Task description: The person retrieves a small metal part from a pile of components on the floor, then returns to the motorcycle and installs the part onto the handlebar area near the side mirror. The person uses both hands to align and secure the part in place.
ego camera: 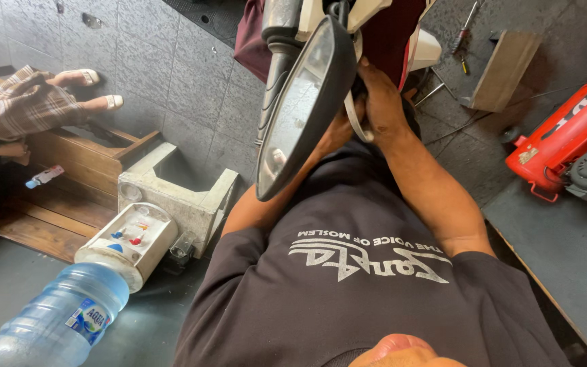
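Center frame, the right hand point(380, 102) grips behind the scooter's rearview mirror point(301, 109); the left hand point(338, 130), mostly hidden, seems closed beneath it. Mirror remains mounted upright.

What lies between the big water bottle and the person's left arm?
In the head view, a concrete block lies between the water bottle and the left arm, with bare grey floor below it.

Both hands meet behind the mirror point(304, 109), the right hand point(379, 102) just right of the left hand point(336, 132). Left of the mirror a block point(178, 194) stands on the floor, a dispenser point(127, 241) leaning against it with its bottle point(56, 319) nearest. A machine point(572, 146) sits far right.
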Demonstrator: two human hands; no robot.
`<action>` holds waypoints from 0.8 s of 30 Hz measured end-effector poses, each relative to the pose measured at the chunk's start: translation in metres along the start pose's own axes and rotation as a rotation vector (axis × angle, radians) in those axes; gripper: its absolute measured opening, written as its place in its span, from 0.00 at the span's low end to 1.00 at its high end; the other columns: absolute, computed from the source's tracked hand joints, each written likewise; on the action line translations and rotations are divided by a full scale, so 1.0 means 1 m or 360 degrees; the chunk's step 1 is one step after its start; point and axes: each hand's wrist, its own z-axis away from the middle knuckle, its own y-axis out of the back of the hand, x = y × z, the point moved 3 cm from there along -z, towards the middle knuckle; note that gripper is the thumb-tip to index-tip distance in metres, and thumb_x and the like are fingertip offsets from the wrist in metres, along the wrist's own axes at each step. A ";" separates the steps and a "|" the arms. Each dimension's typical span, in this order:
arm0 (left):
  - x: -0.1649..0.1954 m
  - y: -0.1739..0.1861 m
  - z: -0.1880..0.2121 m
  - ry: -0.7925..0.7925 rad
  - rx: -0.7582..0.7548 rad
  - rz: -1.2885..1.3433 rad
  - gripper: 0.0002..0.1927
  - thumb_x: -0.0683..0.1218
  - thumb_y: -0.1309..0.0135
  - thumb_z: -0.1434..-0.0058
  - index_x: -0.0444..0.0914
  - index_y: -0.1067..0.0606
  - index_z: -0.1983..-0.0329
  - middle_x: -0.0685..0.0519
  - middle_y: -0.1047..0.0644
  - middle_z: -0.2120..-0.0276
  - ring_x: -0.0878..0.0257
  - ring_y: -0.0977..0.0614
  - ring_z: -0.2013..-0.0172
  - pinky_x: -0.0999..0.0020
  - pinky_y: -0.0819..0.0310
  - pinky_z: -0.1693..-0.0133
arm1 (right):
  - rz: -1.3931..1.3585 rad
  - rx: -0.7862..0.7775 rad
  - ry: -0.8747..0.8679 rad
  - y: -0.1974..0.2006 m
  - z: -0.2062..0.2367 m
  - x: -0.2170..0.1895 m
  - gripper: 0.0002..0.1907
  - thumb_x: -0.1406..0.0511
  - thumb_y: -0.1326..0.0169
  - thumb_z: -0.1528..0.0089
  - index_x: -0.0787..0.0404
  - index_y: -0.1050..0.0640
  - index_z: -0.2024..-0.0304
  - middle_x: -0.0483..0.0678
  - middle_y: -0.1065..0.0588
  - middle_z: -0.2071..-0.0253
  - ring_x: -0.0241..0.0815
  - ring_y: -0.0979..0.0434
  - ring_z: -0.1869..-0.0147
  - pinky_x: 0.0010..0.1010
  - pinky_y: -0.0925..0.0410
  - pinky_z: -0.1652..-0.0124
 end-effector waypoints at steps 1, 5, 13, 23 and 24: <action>0.001 0.003 0.001 -0.0003 -0.0002 -0.0001 0.09 0.41 0.41 0.34 0.34 0.23 0.53 0.51 0.17 0.65 0.66 0.15 0.68 0.70 0.17 0.64 | -0.0007 0.0025 0.0076 -0.003 0.003 -0.006 0.16 0.57 0.53 0.28 0.62 0.24 0.52 0.44 0.24 0.62 0.33 0.25 0.62 0.24 0.30 0.61; -0.001 0.012 -0.002 -0.0031 -0.0016 -0.0007 0.09 0.41 0.41 0.34 0.34 0.23 0.53 0.51 0.17 0.65 0.65 0.15 0.68 0.70 0.17 0.64 | 0.0228 0.0155 0.0463 -0.015 0.015 -0.035 0.12 0.59 0.50 0.27 0.61 0.27 0.55 0.42 0.31 0.72 0.29 0.36 0.76 0.26 0.42 0.78; -0.002 0.018 0.003 -0.0074 -0.0069 0.0029 0.09 0.41 0.41 0.34 0.34 0.23 0.53 0.51 0.17 0.65 0.65 0.15 0.67 0.70 0.18 0.64 | 0.0474 -0.0096 0.0803 -0.039 0.011 -0.066 0.13 0.66 0.44 0.28 0.69 0.27 0.46 0.49 0.23 0.55 0.35 0.23 0.55 0.26 0.27 0.54; -0.001 0.014 0.002 -0.0088 -0.0121 0.0063 0.09 0.42 0.40 0.34 0.34 0.23 0.52 0.51 0.17 0.65 0.65 0.15 0.67 0.69 0.18 0.63 | 0.1698 0.0090 0.1511 -0.043 0.044 -0.057 0.18 0.63 0.39 0.27 0.69 0.30 0.45 0.55 0.23 0.57 0.45 0.19 0.54 0.30 0.26 0.54; -0.001 0.014 0.003 -0.0089 -0.0127 0.0060 0.09 0.42 0.40 0.34 0.34 0.23 0.52 0.51 0.17 0.65 0.65 0.15 0.67 0.69 0.18 0.63 | 0.1775 0.0133 0.1548 -0.043 0.046 -0.056 0.20 0.63 0.38 0.27 0.70 0.31 0.44 0.56 0.24 0.57 0.47 0.19 0.53 0.31 0.26 0.54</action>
